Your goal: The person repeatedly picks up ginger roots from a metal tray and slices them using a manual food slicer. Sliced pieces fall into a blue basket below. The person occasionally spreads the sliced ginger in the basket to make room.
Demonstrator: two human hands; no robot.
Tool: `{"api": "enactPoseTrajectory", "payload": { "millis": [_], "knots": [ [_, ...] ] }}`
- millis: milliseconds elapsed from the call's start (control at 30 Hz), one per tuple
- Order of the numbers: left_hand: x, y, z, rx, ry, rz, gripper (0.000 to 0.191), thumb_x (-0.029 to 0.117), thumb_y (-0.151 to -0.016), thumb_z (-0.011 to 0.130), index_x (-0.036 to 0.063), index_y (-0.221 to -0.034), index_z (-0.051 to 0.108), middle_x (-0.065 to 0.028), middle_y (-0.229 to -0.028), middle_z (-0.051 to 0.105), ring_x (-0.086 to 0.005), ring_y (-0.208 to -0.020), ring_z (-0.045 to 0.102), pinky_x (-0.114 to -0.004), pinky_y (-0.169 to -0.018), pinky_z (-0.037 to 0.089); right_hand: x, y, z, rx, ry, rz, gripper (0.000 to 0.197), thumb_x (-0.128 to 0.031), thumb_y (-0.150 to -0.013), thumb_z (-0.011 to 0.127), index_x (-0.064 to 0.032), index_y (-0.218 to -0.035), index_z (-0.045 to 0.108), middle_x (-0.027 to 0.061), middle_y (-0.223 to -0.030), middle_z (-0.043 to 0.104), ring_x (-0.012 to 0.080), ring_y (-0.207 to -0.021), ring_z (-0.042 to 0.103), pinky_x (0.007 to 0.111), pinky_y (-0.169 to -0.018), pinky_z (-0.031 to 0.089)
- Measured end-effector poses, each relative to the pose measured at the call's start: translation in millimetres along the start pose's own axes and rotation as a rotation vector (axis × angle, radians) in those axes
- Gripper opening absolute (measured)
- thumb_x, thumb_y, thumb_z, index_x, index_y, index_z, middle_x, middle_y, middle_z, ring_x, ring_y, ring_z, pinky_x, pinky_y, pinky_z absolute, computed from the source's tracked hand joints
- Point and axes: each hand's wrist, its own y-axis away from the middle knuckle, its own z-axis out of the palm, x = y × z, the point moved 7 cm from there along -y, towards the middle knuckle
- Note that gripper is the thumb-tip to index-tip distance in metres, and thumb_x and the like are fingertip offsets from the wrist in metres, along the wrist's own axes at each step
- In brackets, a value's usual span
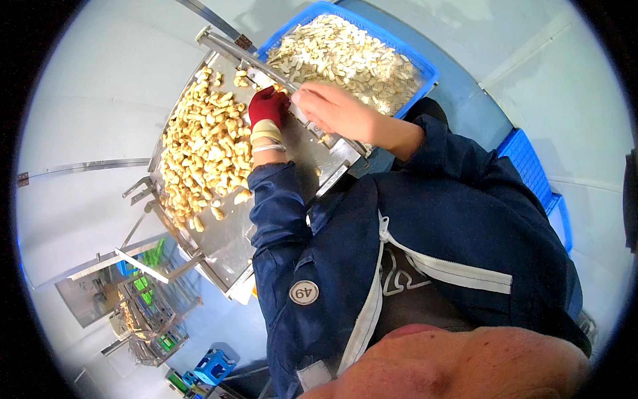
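My left hand (269,107), in a dark red glove with a pale cuff, is over the metal worktable (230,249) beside a long metal bar (239,50). Its fingertips are hidden, so its hold cannot be told. My bare right hand (331,109) is closed around the near end of this bar, just right of the glove. A heap of knobbly yellowish root pieces (207,149) covers the table's left part, with a few loose pieces (241,78) near the bar. Beyond my right hand, a blue plastic basket (428,75) holds many thin pale slices (344,50).
Metal brackets (142,189) stick out from the table's left side. Blue crates (528,164) stand at the right behind me. Lower left are a metal rack (154,304) with green items and a blue plastic stool (214,366) on the floor.
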Motion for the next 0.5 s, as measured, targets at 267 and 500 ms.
{"api": "enactPoseTrajectory", "payload": {
  "millis": [267,500],
  "knots": [
    [-9,-6,5,-0.015,0.084,-0.032,0.035,0.005,-0.075,0.067,-0.0053,-0.108,0.059,-0.014,-0.085,0.066,-0.0213,-0.065,0.065,-0.031,-0.059,0.055,48,24,-7,0.001,0.068,-0.091,0.028,-0.028,-0.099,0.04,-0.0064,-0.082,0.047,-0.004,-0.066,0.038,0.0052,-0.058,0.034,0.021,-0.052,0.03],
    [-1,-4,-5,-0.02,-0.117,0.059,0.038,0.009,-0.071,0.069,-0.0036,-0.106,0.063,-0.01,-0.079,0.067,-0.0174,-0.063,0.063,-0.028,-0.056,0.051,-19,-5,10,-0.006,0.013,-0.048,0.029,-0.027,-0.099,0.039,-0.0082,-0.077,0.045,-0.0037,-0.062,0.037,0.0055,-0.055,0.033,0.022,-0.049,0.028]
  ]
}}
